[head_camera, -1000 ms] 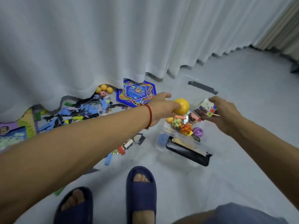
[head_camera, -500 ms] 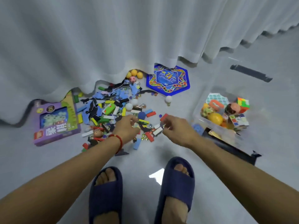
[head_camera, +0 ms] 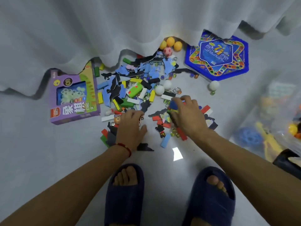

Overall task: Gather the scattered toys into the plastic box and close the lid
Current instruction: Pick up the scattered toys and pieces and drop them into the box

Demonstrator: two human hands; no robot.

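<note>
The toy pile (head_camera: 138, 88) of coloured blocks, foam puzzle pieces, marbles and white balls lies on the grey floor by the curtain. My left hand (head_camera: 130, 126), with a red string at the wrist, presses down on the pile's near edge, its fingers curled around a small metal ring (head_camera: 141, 119). My right hand (head_camera: 189, 116) is cupped over a blue and yellow toy (head_camera: 173, 106), fingers wrapped on it. The clear plastic box (head_camera: 267, 101) stands at the right edge, blurred, with toys inside and a black latch (head_camera: 286, 162) at its near end.
A purple toy carton (head_camera: 73, 97) lies left of the pile. A blue hexagonal game board (head_camera: 218, 57) lies at the back right, with orange balls (head_camera: 171, 44) under the curtain hem. My feet in dark blue slippers (head_camera: 125, 193) stand just behind the hands.
One second ago both hands were dropping a yellow ball and a cube at the box. They have since swung left to the pile and closed down on small pieces.
</note>
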